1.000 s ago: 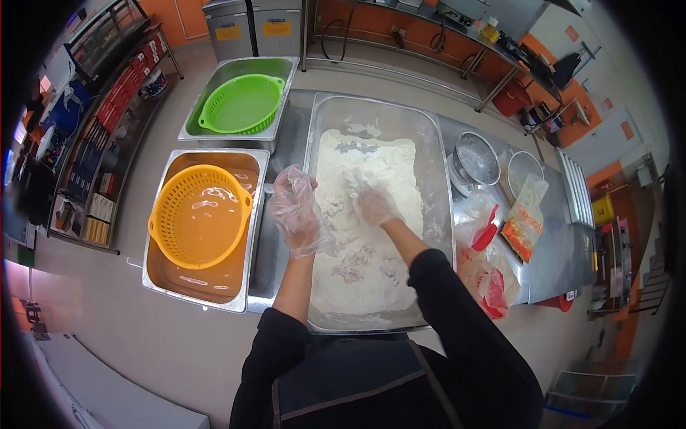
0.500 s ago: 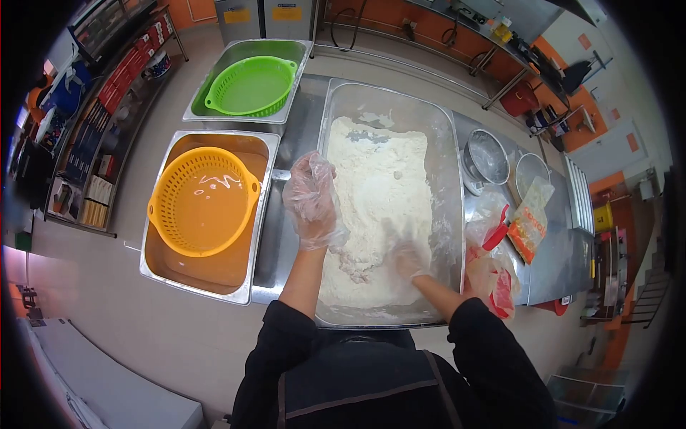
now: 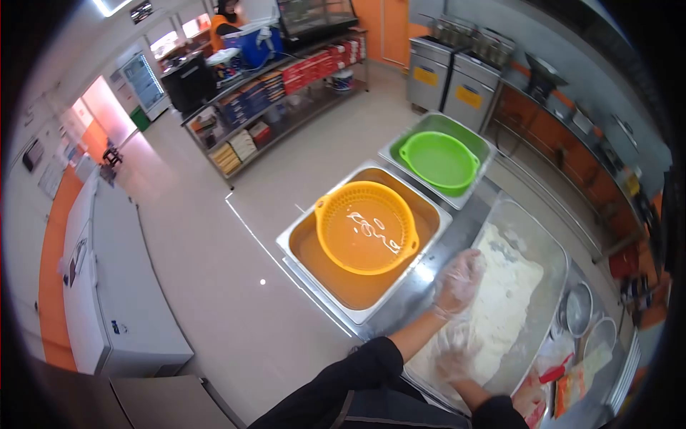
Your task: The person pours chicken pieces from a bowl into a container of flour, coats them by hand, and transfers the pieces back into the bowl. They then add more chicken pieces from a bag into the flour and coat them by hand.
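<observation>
Both my hands wear clear plastic gloves dusted with flour. My left hand [image 3: 459, 282] is over the left side of the metal tray [image 3: 555, 264], its fingers curled in and closed; what they hold, if anything, is hidden. Lower in the tray, my right hand [image 3: 456, 357] is close to the left wrist, low over the white flour [image 3: 504, 307]. Its fingers look stretched out, though somewhat blurred. The flour is spread across the tray, with a thin patch near the far end.
Left of the tray, an orange basket [image 3: 357, 261] sits in orange liquid inside a steel pan [image 3: 294, 247]. Beyond it, a green basket [image 3: 439, 161] sits in another pan. A sieve [image 3: 576, 309] and a food packet [image 3: 572, 390] lie to the right. A person [image 3: 227, 16] stands far back.
My view has swung left, so the tray now appears at lower right. My right hand has moved across the flour, closer to my left hand, which stays curled.
</observation>
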Tool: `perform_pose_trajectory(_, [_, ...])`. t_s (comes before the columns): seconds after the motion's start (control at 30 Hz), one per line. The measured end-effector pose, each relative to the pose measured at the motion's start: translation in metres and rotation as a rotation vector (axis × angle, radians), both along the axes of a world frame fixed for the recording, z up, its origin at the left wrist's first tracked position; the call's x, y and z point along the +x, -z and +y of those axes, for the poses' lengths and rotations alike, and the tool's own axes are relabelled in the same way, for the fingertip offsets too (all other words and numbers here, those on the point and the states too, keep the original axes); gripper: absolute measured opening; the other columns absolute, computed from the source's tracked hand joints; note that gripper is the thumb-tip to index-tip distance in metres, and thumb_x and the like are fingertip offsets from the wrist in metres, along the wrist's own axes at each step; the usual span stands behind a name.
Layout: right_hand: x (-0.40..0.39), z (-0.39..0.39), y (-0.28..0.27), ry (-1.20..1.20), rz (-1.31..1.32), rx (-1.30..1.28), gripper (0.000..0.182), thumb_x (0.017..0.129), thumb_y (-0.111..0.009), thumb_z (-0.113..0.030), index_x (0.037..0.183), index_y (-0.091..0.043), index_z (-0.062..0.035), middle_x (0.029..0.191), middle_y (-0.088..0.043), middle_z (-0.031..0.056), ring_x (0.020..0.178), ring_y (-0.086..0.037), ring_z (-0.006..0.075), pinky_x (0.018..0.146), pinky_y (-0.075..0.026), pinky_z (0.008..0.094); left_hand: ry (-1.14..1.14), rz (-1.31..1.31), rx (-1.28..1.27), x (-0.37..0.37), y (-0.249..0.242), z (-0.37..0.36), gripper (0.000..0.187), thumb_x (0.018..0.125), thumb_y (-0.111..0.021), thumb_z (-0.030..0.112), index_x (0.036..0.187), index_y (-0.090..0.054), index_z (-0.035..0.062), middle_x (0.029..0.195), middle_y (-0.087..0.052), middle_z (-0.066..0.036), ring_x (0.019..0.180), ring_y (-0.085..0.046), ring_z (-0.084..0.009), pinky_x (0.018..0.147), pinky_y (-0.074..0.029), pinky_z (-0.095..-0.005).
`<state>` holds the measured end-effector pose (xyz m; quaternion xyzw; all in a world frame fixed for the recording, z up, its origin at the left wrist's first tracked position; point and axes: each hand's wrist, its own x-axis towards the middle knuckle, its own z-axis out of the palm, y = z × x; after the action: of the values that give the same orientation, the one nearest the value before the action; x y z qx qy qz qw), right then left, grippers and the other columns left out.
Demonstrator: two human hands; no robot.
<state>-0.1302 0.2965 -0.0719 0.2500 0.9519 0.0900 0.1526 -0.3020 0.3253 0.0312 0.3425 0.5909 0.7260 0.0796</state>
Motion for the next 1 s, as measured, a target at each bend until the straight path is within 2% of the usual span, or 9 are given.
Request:
perform_pose_trajectory(0.17, [0.003,0.031,0.009,0.074,-0.125,0.224,0.060,0.076,-0.029,-0.061,0.120,-0.039,-0.0218,0.106,-0.051,0.0013,0.092,-0.044,0.0188,0.082,-0.033,0.0472,0.175,-0.210,0.096,0.007,0.006,0.000,0.025,0.080,-0.053,0.015,0.101,-0.048,0.0015,0.075,-0.054,-0.003,0.066,-0.048,-0.0084,0.063,-0.041,-0.0219])
perform_pose_trajectory(0.3, [-0.004,-0.019,-0.017,0.027,0.037,-0.064,0.049,0.081,-0.033,-0.036,0.127,-0.029,-0.0207,0.130,-0.030,0.0076,0.122,-0.016,0.0365,0.091,-0.014,0.0596,0.154,-0.188,0.051,0.004,0.001,-0.001,0.025,0.081,-0.053,0.016,0.101,-0.048,0.0015,0.073,-0.053,-0.001,0.068,-0.047,-0.0065,0.064,-0.041,-0.0205])
perform_pose_trajectory(0.4, [-0.004,-0.004,-0.046,0.016,0.178,0.311,0.048,0.079,-0.037,-0.035,0.122,-0.037,-0.0137,0.125,-0.037,0.0081,0.109,-0.036,0.0298,0.085,-0.028,0.0488,0.166,-0.187,0.062,0.003,0.007,0.003,0.025,0.081,-0.053,0.016,0.101,-0.048,0.0015,0.073,-0.052,-0.002,0.067,-0.048,-0.0083,0.064,-0.041,-0.0211])
perform_pose_trajectory(0.53, [0.004,0.019,0.019,0.035,-0.083,-0.103,0.033,0.076,-0.043,-0.029,0.096,-0.058,-0.0074,0.107,-0.053,0.0117,0.083,-0.054,0.0200,0.078,-0.038,0.0404,0.120,-0.051,-0.096,0.000,-0.003,-0.003,0.025,0.080,-0.052,0.015,0.101,-0.048,0.0012,0.075,-0.052,-0.006,0.066,-0.049,-0.0133,0.065,-0.042,-0.0237])
perform_pose_trajectory(0.7, [0.039,0.052,0.022,0.012,-0.248,-0.809,0.036,0.078,-0.041,-0.028,0.102,-0.054,-0.0046,0.108,-0.051,0.0165,0.097,-0.050,0.0279,0.086,-0.035,0.0397,0.033,0.153,-0.113,-0.004,0.013,0.006,0.025,0.080,-0.050,0.008,0.102,-0.046,-0.0027,0.089,-0.055,-0.011,0.076,-0.052,-0.0160,0.069,-0.041,-0.0250])
perform_pose_trajectory(0.8, [0.099,0.154,0.072,0.453,0.310,-0.975,0.035,0.075,-0.048,-0.031,0.095,-0.057,-0.0037,0.100,-0.056,0.0153,0.094,-0.050,0.0251,0.083,-0.036,0.0359,0.076,0.020,-0.019,-0.002,0.028,0.019,0.024,0.079,-0.051,0.013,0.098,-0.049,-0.0004,0.076,-0.057,-0.014,0.068,-0.055,-0.0274,0.062,-0.043,-0.0316])
perform_pose_trajectory(0.83, [0.040,0.143,-0.041,0.560,0.020,-0.756,0.040,0.080,-0.037,-0.030,0.107,-0.052,-0.0045,0.115,-0.045,0.0203,0.112,-0.038,0.0308,0.095,-0.027,0.0377,0.085,0.007,0.011,-0.001,0.032,0.022,0.023,0.078,-0.052,0.013,0.097,-0.050,-0.0001,0.074,-0.056,-0.013,0.065,-0.055,-0.0253,0.060,-0.043,-0.0305])
perform_pose_trajectory(0.9, [0.037,0.187,-0.028,0.699,0.141,-0.321,0.037,0.081,-0.031,-0.021,0.101,-0.054,-0.0005,0.113,-0.047,0.0194,0.108,-0.043,0.0301,0.093,-0.029,0.0389,0.114,-0.050,0.059,0.001,0.033,0.024,0.023,0.077,-0.054,0.012,0.096,-0.050,0.0003,0.069,-0.055,-0.011,0.061,-0.053,-0.0211,0.057,-0.042,-0.0283])
perform_pose_trajectory(1.0, [0.024,0.239,0.007,0.701,0.131,-0.140,0.036,0.080,-0.034,-0.020,0.101,-0.053,0.0027,0.108,-0.050,0.0205,0.103,-0.047,0.0297,0.090,-0.033,0.0389,0.128,-0.069,0.054,0.001,0.028,0.020,0.024,0.076,-0.055,0.011,0.096,-0.051,0.0004,0.066,-0.053,-0.009,0.058,-0.051,-0.0159,0.055,-0.041,-0.0261])
